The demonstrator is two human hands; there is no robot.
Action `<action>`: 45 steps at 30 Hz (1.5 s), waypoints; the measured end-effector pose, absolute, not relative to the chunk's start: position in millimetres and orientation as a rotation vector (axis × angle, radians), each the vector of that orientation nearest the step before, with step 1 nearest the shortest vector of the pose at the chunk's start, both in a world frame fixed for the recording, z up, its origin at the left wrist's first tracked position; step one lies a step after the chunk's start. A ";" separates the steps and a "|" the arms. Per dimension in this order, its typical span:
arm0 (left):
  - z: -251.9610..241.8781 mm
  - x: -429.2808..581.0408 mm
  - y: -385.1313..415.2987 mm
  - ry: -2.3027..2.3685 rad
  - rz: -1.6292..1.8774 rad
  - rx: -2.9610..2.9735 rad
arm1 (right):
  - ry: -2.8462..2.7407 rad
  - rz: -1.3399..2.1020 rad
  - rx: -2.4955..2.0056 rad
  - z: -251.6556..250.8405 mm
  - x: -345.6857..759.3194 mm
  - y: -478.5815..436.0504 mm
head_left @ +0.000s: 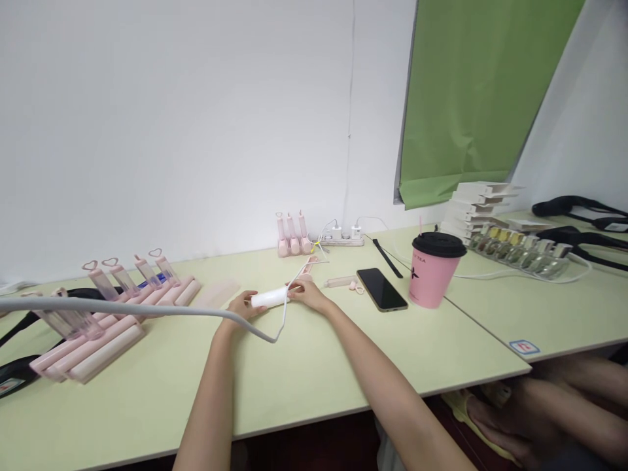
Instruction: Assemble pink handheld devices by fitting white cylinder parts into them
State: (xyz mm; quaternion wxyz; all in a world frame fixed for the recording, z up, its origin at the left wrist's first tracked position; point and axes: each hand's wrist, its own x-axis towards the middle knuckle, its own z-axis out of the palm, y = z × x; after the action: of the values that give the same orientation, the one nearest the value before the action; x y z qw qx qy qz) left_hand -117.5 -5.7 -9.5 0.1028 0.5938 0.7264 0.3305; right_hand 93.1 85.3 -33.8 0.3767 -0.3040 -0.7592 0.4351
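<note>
A smooth white cylinder [269,298] lies sideways between my two hands, just above or on the pale green table. My left hand [244,305] has its fingers closed round the left end. At the other end, the fingers of my right hand [308,294] are closed on the cylinder. A white cable [210,311] runs across the view in front of my left wrist and bends up past the cylinder's right end. Beyond my right hand lie a clear pinkish tube [339,282] and a small pink heart-loop piece [356,286].
Pink cylinders with clear tubes [161,288] stand in rows at left. Similar pink items [294,239] stand by a power strip [343,241] at the wall. To the right are a phone [381,289], a pink cup [434,271], glass bottles [524,252] and white boxes [473,209].
</note>
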 end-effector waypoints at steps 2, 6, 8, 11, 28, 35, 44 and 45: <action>-15.4 -128.1 -4.5 2.059 1.043 1.710 | -1.949 1.131 -0.767 -35.4 92.6 85.7; -20.2 -124.9 -4.0 2.079 1.174 1.672 | -1.913 1.144 -0.780 -39.2 90.6 88.2; -19.1 -119.4 -4.4 2.100 1.182 1.635 | -1.892 1.134 -0.798 -40.8 90.0 89.6; -16.8 -115.8 -4.9 2.089 1.166 1.597 | -1.885 1.119 -0.825 -41.6 90.8 90.4; -20.8 -118.9 -4.1 2.005 1.224 1.617 | -1.998 1.139 -0.835 -28.2 99.2 78.9; -25.4 -125.5 -0.7 1.914 1.240 1.622 | -1.991 1.110 -0.829 -31.0 97.8 80.9; -24.4 -122.8 -3.1 1.835 1.228 1.688 | -2.039 1.132 -0.830 -26.5 104.7 79.0; -24.9 -123.0 -2.6 1.832 1.224 1.693 | -2.043 1.132 -0.825 -26.5 105.0 79.3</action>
State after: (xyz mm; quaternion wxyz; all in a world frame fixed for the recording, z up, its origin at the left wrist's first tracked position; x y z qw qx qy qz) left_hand -123.0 -2.6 -24.9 0.1805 0.5992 0.6485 0.4334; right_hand 105.0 79.3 -26.5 0.3262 -0.3149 -0.7797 0.4319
